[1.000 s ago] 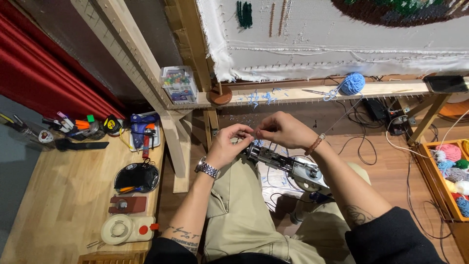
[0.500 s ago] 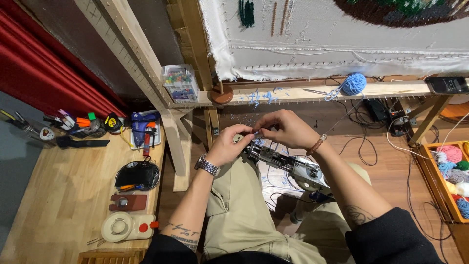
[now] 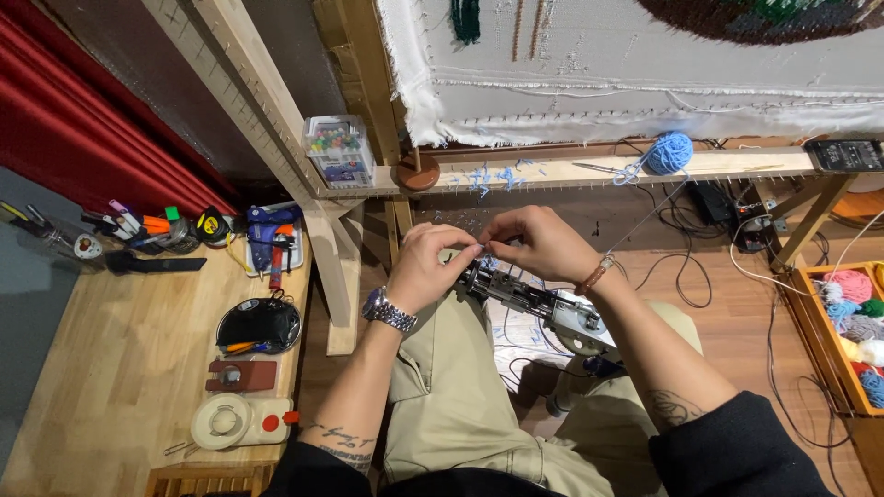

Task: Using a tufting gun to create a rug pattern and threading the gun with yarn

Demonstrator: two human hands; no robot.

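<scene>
While the person is sitting before the wooden frame (image 3: pixel 276 120), both hands are meeting over the lap, just above a metal tufting gun (image 3: pixel 534 299) that is lying across the khaki-trousered thighs. The left hand (image 3: pixel 425 267), with a steel wristwatch (image 3: pixel 387 310) on its wrist, is curling its fingers inward, thumb and forefinger pinched nearly closed on something thin at the gun's front end; it is too small to make out for certain, though it looks like a strand of blue yarn. The right hand (image 3: pixel 543 244), wearing a bead bracelet (image 3: pixel 594 274), is closing its fingertips against the same spot, so the two hands are touching tip to tip. A thin strand is running up from there toward the blue yarn ball (image 3: pixel 669 152), which is resting on the frame's lower rail beside a pair of scissors (image 3: pixel 603 168). Blue yarn scraps (image 3: pixel 488 177) are lying scattered on that rail, and a clear box of coloured pins (image 3: pixel 337 147) is sitting at its left end. Stretched white cloth (image 3: pixel 645 64) is hanging above. On the wooden counter (image 3: pixel 92 368) to the left are standing a blue glue gun (image 3: pixel 269 230), a round black dish (image 3: pixel 259 324) and a white tape dispenser (image 3: pixel 235 421). A wooden crate of yarn balls (image 3: pixel 852 322) is sitting on the floor at the right.
</scene>
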